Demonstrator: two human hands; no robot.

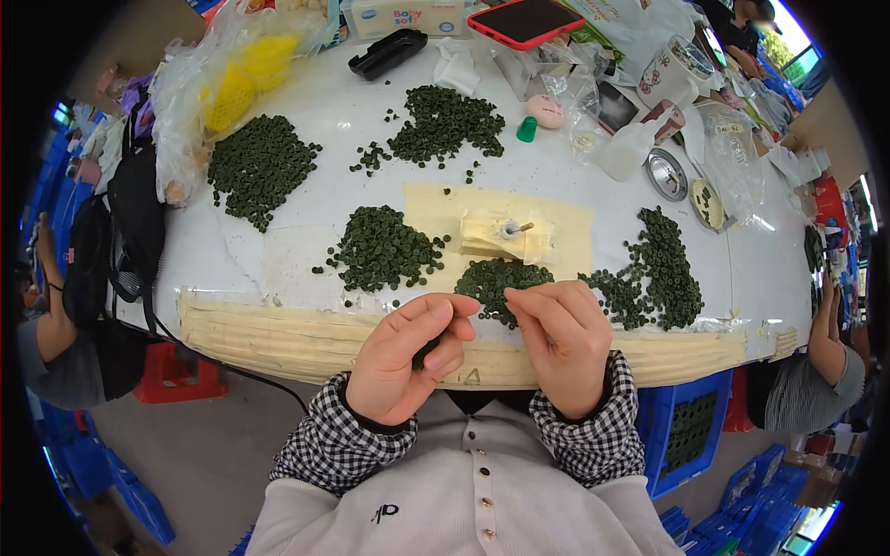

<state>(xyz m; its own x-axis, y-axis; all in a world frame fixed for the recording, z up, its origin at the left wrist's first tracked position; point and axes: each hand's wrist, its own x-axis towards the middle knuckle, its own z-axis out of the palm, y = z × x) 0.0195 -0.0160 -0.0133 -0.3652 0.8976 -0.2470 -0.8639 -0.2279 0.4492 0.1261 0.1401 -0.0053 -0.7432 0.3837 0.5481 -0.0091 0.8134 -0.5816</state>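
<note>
My left hand [408,347] is curled near the table's front edge, with several small dark green round pieces [425,353] showing in its palm. Thumb and fingertips of my right hand [563,345] are pinched together just to its right; whatever is between them is too small or hidden to make out. Beyond both hands lies a pile of the same green pieces [501,283]. Behind that pile stands a block wrapped in cream tape [482,235], with a thin pin [525,227] sticking out of its top. Another green pile [383,248] is to the left of the block.
More green piles lie at the far left [262,167], the back [450,123] and the right [666,269]. Along the back are a red-cased phone [526,22], a black case [387,54] and a white mug [669,72]. Cream tape [278,329] covers the front edge. A blue crate [655,431] stands below right.
</note>
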